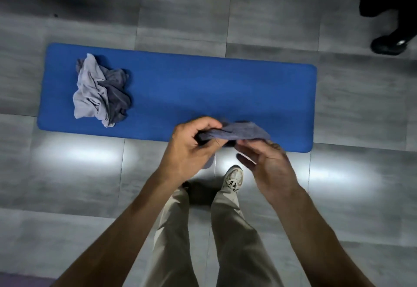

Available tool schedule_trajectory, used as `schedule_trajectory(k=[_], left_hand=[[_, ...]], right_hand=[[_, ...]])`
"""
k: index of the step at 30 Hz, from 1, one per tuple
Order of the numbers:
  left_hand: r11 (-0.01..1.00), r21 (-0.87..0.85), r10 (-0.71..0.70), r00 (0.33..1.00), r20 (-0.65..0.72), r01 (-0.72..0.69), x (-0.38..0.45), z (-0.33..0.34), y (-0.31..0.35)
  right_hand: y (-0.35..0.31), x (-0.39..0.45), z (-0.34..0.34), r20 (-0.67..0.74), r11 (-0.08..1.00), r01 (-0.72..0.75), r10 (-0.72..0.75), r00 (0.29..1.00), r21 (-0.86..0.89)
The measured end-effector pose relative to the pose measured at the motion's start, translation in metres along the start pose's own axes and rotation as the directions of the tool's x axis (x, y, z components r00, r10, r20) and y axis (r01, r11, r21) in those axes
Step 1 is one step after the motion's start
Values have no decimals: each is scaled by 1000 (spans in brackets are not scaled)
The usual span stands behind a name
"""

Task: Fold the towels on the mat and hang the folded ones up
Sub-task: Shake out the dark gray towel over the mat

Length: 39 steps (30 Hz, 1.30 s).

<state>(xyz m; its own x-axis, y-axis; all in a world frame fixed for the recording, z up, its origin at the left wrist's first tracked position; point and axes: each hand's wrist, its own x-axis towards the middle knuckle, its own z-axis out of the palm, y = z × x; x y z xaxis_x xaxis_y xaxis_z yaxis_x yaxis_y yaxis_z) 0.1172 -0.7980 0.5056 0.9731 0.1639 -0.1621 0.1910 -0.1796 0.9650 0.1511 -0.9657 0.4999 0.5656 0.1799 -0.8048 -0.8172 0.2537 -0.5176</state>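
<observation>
Dim overall, cool cast. Overhead lights bounce as three soft white glare patches on the glossy grey floor tiles (pixel 94 171), just below the blue mat (pixel 203 88). Top corners fall to near black. Right hand (pixel 268 169) smeared by motion blur, fingers soft. Mat edges bow slightly, probably wide-angle distortion. Crumpled towels (pixel 101 92) reasonably sharp.

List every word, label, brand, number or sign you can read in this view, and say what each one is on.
None can be read.
Mat: plain blue, no print shown.
Towel held in the left hand and right hand: no tag or lettering visible.
Towel pile: no label visible.
Shoe: pattern only, any brand mark too small to read.
</observation>
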Motion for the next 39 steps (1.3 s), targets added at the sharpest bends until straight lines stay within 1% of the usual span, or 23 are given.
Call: schedule_trajectory(k=[2,4,5,7,9,11,13,15,17,20,21,23,24,25,26,27,29,30,31,32,35,38,39], left_hand=[[999,33,29,993,112,-33,3,0,-10],[995,97,8,980,198,-28,7,-1,-24],[994,112,-12,970,242,-16,8,-3,-33],[992,124,-43,953,298,6,10,-9,-44],[996,93,-48,943,328,19,13,-17,-53],[998,60,-12,927,375,-11,17,-30,-60],[996,78,12,929,371,-44,23,-49,-69],[990,127,18,957,289,-57,30,-73,-85],[978,210,-19,984,178,-19,38,-96,-109],[934,347,-116,991,74,83,48,-131,-152],[891,442,-148,986,76,100,50,-140,-166],[735,668,-238,967,95,115,51,-156,-187],[658,745,-288,950,119,105,51,-162,-192],[616,783,-339,926,165,86,50,-168,-196],[619,782,-389,891,232,66,49,-173,-197],[649,759,-439,843,311,58,46,-179,-198],[685,727,-519,732,442,47,41,-192,-204],[676,736,-552,690,468,41,39,-197,-207],[654,755,-576,675,461,42,37,-203,-211],[635,771,-584,686,434,53,36,-206,-216],[555,826,-533,804,265,96,47,-209,-234],[632,719,-507,856,101,289,75,-209,-253],[667,680,-460,886,53,305,86,-208,-260]], right_hand=[[27,33,-6,-219,968,48,-104,970,-248],[56,69,-12,-370,888,128,-311,876,-442],[70,88,-17,-358,797,184,-448,819,-576],[93,120,-25,-191,573,291,-635,748,-767],[112,152,-32,-64,429,323,-677,733,-844],[123,176,-38,-71,382,242,-647,759,-892],[128,192,-48,-131,352,109,-593,794,-930],[127,203,-63,-203,332,-11,-550,810,-943],[121,206,-79,-303,353,-117,-535,789,-928],[113,208,-94,-367,383,-157,-569,736,-910],[110,206,-96,-405,449,-139,-577,710,-883],[106,201,-106,-529,623,-120,-528,664,-773],[106,198,-113,-573,667,-126,-511,641,-735],[105,193,-123,-590,662,-150,-513,624,-734],[105,190,-135,-572,621,-171,-533,624,-765],[102,185,-144,-537,577,-181,-539,649,-797],[96,178,-162,-440,514,-155,-496,748,-844],[92,177,-170,-404,503,-145,-458,792,-852],[86,176,-174,-380,491,-142,-429,819,-859],[81,177,-176,-368,474,-143,-424,828,-869],[62,199,-170,-344,422,-137,-465,816,-896],[39,239,-150,-268,343,-107,-466,843,-933],[31,253,-141,-237,338,-74,-474,848,-938]])
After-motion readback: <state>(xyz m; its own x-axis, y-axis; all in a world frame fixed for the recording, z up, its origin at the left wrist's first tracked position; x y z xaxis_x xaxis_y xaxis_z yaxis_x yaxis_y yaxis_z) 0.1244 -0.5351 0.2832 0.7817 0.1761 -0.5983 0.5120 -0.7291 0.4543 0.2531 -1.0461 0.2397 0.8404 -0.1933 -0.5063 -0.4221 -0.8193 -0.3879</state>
